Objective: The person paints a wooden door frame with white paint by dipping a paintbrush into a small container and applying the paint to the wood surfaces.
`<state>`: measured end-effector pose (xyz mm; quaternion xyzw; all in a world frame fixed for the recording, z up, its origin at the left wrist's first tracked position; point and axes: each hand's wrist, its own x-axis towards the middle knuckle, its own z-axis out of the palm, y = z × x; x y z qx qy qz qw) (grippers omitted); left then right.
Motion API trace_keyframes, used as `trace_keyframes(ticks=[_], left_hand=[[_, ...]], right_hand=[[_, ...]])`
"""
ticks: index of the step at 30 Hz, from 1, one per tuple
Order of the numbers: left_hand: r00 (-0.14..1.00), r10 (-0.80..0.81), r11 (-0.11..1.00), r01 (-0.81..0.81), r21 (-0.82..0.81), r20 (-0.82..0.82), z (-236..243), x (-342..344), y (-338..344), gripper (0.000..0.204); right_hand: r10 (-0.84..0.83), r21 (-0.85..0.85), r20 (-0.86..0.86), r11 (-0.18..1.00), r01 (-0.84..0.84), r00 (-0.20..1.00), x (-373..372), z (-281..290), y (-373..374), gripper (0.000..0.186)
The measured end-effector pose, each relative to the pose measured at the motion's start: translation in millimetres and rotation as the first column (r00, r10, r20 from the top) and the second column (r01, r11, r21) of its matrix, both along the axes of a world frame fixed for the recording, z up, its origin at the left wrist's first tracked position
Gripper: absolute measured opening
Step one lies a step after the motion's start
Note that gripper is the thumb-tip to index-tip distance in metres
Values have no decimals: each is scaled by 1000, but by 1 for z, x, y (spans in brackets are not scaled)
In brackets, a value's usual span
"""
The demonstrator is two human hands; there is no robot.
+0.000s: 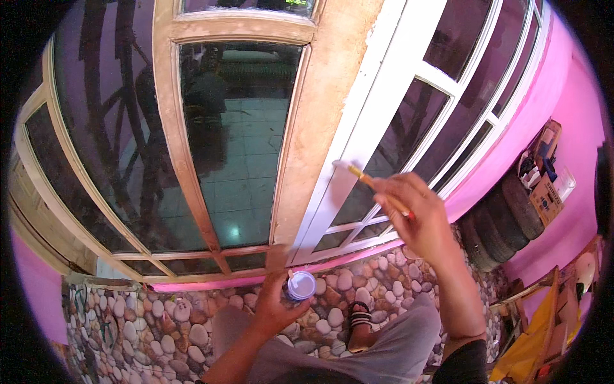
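Observation:
A paintbrush (360, 175) with a wooden handle and a pale, paint-covered tip is gripped in my right hand (412, 208). Its bristles touch, or nearly touch, the white-painted post (354, 147) of the window frame. Low in front of me, my left hand (279, 306) holds a small paint cup (301, 285) with whitish paint inside. To the left of the white post runs a bare wooden post (318, 141), tan and unpainted. White paint also covers the window bars (441, 80) on the right.
Glass panes (240, 147) fill the frames, close to the brush. Stacked tyres (505, 221) stand by the pink wall (575, 83) at right, with a cardboard box (547, 201) on them. Yellow cloth (527, 342) and wooden pieces lie at lower right. The floor (173, 326) has a pebble pattern.

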<state>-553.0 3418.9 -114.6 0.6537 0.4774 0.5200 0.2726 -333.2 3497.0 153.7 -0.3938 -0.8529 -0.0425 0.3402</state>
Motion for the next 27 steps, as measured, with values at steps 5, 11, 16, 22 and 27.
trace_keyframes(ticks=[5,11,16,22,27], left_hand=[[999,19,1000,-20,-11,-42,-3,0,-8,71],[998,29,999,-28,19,-53,-2,-4,-16,71],[999,39,999,-39,5,-23,-2,-8,-25,73],[999,42,990,-44,-134,-21,-18,-23,-35,75],[999,38,997,-39,-67,-16,1,-27,-37,73]], right_hand=[[16,382,-164,923,48,986,3,36,8,18],[87,-64,25,994,-86,996,-2,17,-12,20],[85,-33,21,996,-84,996,-11,17,5,18],[53,334,-241,942,32,969,-20,57,1,13],[53,326,-197,945,14,979,-7,14,-11,10]])
